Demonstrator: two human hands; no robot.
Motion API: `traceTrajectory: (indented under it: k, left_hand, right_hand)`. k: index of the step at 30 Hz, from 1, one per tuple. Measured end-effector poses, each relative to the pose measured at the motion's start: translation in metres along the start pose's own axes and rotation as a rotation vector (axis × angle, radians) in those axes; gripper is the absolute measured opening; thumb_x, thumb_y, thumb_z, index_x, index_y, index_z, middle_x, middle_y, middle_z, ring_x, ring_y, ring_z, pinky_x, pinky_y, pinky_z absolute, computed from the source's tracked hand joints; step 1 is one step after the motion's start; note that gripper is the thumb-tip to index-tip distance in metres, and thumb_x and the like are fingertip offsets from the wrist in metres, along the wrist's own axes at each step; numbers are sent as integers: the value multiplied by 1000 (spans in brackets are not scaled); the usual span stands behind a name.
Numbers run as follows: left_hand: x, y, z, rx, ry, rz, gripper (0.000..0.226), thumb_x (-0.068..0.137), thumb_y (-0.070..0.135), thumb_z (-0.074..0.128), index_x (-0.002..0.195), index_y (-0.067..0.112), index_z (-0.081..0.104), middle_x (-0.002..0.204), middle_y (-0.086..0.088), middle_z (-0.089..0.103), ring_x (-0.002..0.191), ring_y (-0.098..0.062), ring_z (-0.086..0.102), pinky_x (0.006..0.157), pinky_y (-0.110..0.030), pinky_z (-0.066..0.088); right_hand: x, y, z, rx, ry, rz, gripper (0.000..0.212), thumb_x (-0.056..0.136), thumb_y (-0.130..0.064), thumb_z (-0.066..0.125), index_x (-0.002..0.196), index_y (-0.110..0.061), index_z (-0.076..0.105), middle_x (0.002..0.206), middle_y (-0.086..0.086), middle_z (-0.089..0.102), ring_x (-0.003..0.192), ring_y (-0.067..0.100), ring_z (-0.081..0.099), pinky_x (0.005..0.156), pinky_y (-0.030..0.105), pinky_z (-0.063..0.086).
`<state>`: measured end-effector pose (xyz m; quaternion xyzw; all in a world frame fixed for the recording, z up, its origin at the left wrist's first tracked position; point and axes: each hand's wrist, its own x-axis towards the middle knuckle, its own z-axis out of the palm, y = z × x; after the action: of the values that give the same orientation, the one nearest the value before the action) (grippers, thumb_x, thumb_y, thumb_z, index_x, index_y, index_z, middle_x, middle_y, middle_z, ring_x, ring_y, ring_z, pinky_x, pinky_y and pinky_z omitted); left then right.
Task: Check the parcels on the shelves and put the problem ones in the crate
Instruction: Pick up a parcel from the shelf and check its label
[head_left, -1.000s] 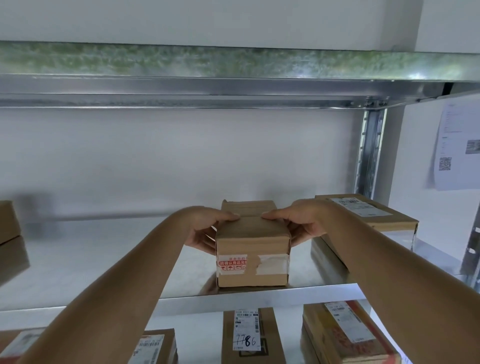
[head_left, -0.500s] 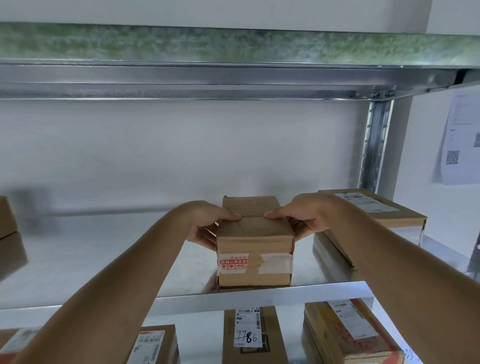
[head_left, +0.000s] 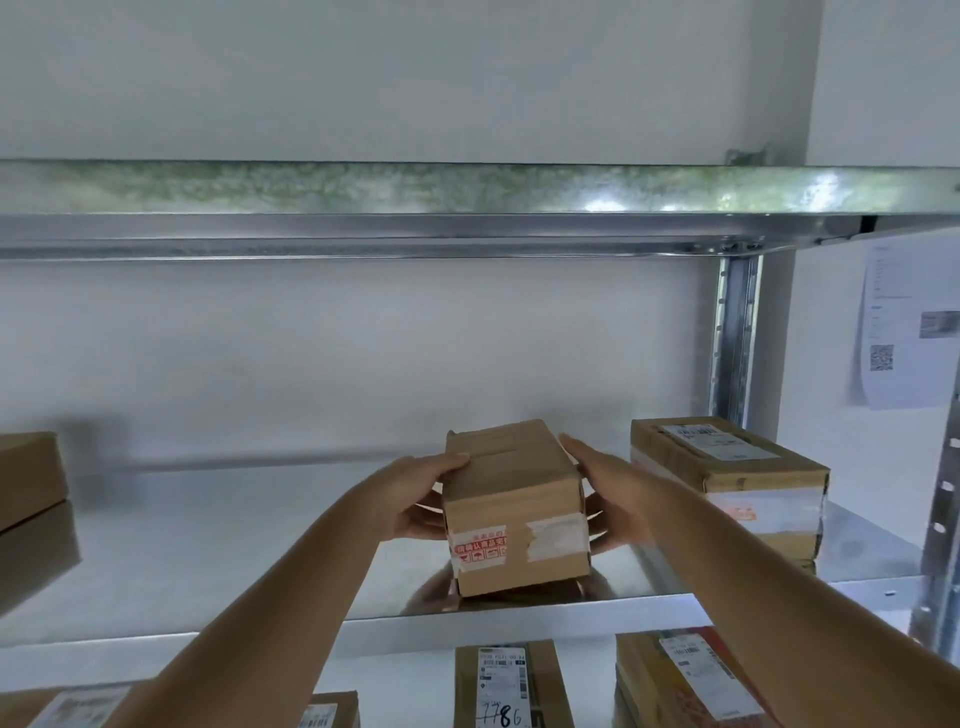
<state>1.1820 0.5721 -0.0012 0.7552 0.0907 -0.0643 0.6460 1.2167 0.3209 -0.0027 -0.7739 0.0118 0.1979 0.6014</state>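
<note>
Shelf (head_left: 208, 545) open left of small box (head_left: 514, 525) — big box (head_left: 727, 483) blocks right.

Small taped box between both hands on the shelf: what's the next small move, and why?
Probably lift the small box and tilt it to check the hidden sides. The left hand and right hand flank it, and no shipping label shows, unlike the neighbouring box.
</note>
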Motion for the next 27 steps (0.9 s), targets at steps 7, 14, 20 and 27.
traceTrajectory:
  k: [7, 14, 20, 27]
  left_hand:
    - [-10, 5, 9, -55, -29, 63, 20, 110, 26, 48, 121, 23, 64, 117, -10, 69, 102, -31, 73, 87, -53, 63]
    - [0, 6, 7, 126, 91, 1, 36, 100, 35, 63, 132, 18, 62, 133, -10, 62, 121, -30, 62, 97, -47, 57]
    - [1, 16, -2, 53, 42, -9, 72, 90, 73, 59, 118, 7, 70, 108, -13, 79, 103, -29, 76, 87, -43, 62]
    - [-4, 29, -14, 126, -11, -87, 64, 86, 48, 82, 124, -2, 66, 107, -21, 78, 94, -34, 78, 80, -46, 66]
  right_hand:
    - [-10, -17, -4, -5, 130, -110, 51, 92, -56, 69, 115, -10, 66, 111, 16, 73, 98, 31, 72, 85, 41, 62]
    - [-12, -42, -3, -83, 182, -284, 41, 81, -25, 88, 108, -1, 71, 101, 12, 78, 94, 27, 75, 82, 39, 63]
    - [-3, -46, 9, -102, 142, -302, 41, 78, -14, 90, 110, 3, 71, 101, 12, 79, 95, 24, 77, 76, 35, 64]
    - [-4, -48, 12, -143, 23, -94, 55, 83, -30, 87, 120, 2, 64, 111, 23, 73, 97, 36, 76, 88, 49, 63]
